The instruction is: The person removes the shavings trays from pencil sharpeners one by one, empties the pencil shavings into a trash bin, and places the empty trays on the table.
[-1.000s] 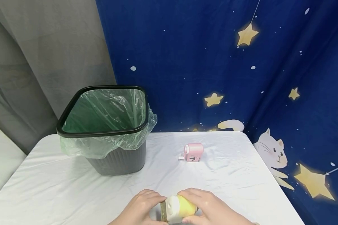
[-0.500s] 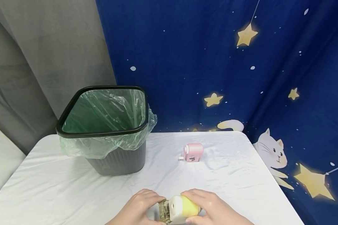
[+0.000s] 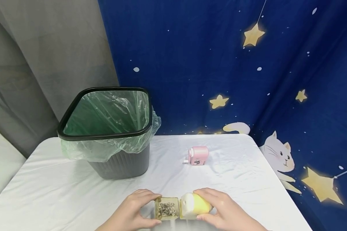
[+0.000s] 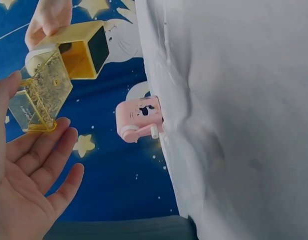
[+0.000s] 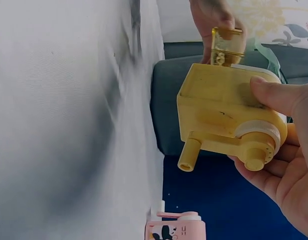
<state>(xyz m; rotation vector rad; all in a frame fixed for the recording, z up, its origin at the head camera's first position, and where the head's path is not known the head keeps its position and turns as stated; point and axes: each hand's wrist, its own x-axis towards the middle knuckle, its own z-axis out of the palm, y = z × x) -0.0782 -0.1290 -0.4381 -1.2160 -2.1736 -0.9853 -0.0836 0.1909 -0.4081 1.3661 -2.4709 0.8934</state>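
Note:
In the head view, my left hand (image 3: 131,208) pinches a clear yellowish shavings drawer (image 3: 167,208) by its outer end, thumb on one side and fingers on the other. Pencil shavings lie inside it. My right hand (image 3: 224,208) grips the yellow and white crank pencil sharpener (image 3: 200,204) on its side. The drawer is out of the body, a narrow gap between them. The left wrist view shows the hollow opening (image 4: 81,60) in the sharpener. The crank handle (image 5: 188,155) faces the right wrist camera.
A grey trash bin (image 3: 121,165) with a green plastic liner (image 3: 138,144) stands at the table's left. Behind the hands sits a pink crank pencil sharpener (image 3: 200,156). A white cloth (image 3: 234,183) covers the table, with a blue star curtain (image 3: 185,64) behind.
The drawer has slid out of the yellow sharpener. My left hand moved left with it, my right hand slightly right with the sharpener body.

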